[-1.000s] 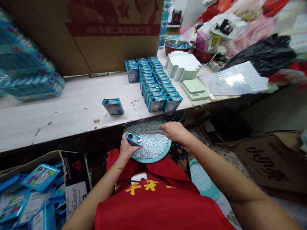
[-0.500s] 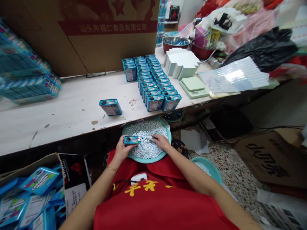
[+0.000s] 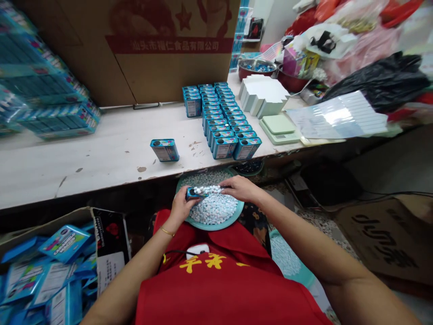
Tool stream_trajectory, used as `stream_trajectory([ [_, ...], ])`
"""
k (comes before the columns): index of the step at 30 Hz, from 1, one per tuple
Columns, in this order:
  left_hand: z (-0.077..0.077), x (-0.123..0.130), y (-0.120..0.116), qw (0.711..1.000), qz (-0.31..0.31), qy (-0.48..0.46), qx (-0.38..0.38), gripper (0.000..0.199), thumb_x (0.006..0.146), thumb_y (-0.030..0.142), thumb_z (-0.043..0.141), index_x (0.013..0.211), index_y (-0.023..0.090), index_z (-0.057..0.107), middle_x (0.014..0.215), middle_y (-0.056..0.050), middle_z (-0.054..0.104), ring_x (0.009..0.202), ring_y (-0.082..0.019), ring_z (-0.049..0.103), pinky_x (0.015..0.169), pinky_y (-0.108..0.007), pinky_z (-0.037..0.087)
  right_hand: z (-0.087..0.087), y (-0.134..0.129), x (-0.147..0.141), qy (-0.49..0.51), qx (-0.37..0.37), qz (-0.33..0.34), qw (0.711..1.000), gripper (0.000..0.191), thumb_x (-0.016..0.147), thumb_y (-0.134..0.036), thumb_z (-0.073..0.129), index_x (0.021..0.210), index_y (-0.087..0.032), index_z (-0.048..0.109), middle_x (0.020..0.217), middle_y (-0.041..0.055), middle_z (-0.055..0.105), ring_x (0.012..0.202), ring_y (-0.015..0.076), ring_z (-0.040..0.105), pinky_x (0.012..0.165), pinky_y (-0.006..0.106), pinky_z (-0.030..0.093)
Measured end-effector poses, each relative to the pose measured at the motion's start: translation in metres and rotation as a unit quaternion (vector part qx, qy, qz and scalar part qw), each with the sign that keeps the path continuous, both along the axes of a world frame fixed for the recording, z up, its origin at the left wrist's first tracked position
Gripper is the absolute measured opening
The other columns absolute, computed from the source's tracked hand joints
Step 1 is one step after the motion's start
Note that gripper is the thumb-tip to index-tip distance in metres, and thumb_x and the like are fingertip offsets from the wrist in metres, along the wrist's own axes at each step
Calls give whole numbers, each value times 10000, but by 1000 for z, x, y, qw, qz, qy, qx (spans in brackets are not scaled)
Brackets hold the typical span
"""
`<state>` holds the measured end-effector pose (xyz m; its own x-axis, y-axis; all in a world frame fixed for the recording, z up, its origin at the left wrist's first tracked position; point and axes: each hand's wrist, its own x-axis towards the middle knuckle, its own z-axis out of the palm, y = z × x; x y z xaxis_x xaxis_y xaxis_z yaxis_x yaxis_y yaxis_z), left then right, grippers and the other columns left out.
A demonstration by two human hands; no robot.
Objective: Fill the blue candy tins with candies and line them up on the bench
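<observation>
a white table [image 3: 115,155] stretches beyond the teal basin [image 3: 214,227], its edge crossing the far rim; blue tins [image 3: 225,148] stand there in rows. over the basin, your right hand [image 3: 239,188] has lifted since the last frame, fingers bent, grip unclear; your left hand [image 3: 181,206] clasps one tin [image 3: 190,193], white sweets [image 3: 206,190] now heaped at its opening.

White tbl [image 3: 118,135], worn in spots nr front edge. On it: carton [image 3: 176,70] at back; packs [image 3: 64,119] stacked far L; lone tin [image 3: 165,150] upright nr front edge; other tins [image 3: 225,147] upright in tight rows, ctr. R of rows: cards [image 3: 264,90] stacked, scale [image 3: 280,129] just in front, shiny sheet [image 3: 334,115] beside scale; bowl [image 3: 248,74] behind cards.
</observation>
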<state>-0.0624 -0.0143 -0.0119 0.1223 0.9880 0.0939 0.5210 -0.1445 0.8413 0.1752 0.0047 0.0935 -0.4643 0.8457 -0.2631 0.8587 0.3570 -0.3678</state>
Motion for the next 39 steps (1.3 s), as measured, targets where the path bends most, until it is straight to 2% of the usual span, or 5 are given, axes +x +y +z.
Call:
stream_trajectory([
  [14, -5, 3, 2, 1000, 7, 28, 2, 455, 633, 399, 677, 1001, 191, 508, 904, -29, 560, 838, -171, 533, 764, -295, 420, 49, -6, -42, -164, 88, 43, 982, 290, 810, -289, 429, 962, -169, 645, 932, 136, 669, 873, 256, 621, 715, 331, 454],
  [21, -10, -6, 2, 982, 83, -137, -96, 424, 631, 388, 667, 964, 196, 490, 861, -2, 568, 805, -145, 550, 771, -282, 436, -42, -27, 33, -215, -19, -85, 973, 269, 846, -308, 427, 1050, -234, 585, 986, 93, 656, 905, 234, 612, 736, 325, 432],
  [29, -22, 21, 4, 921, 78, -314, -216, 469, 631, 412, 665, 990, 208, 440, 904, -24, 585, 821, -156, 583, 759, -322, 483, -151, -26, -37, -33, -19, -196, 980, 340, 876, -301, 394, 1197, -280, 501, 1163, 16, 601, 1054, 184, 547, 836, 286, 408],
  [34, -5, 0, 3, 932, 68, -298, -197, 465, 662, 396, 645, 1036, 227, 427, 933, -14, 563, 827, -146, 573, 746, -303, 481, -152, -20, -24, 105, -31, -234, 966, 340, 821, -307, 492, 1152, -255, 552, 1097, 18, 636, 1014, 189, 565, 835, 285, 418],
  [39, 4, -25, 1, 974, 77, -188, -96, 463, 605, 359, 685, 980, 205, 461, 856, 12, 536, 795, -135, 537, 754, -276, 451, -104, -20, 10, 167, -6, -181, 969, 304, 796, -298, 529, 1081, -222, 605, 1056, 44, 653, 972, 203, 582, 809, 288, 432],
])
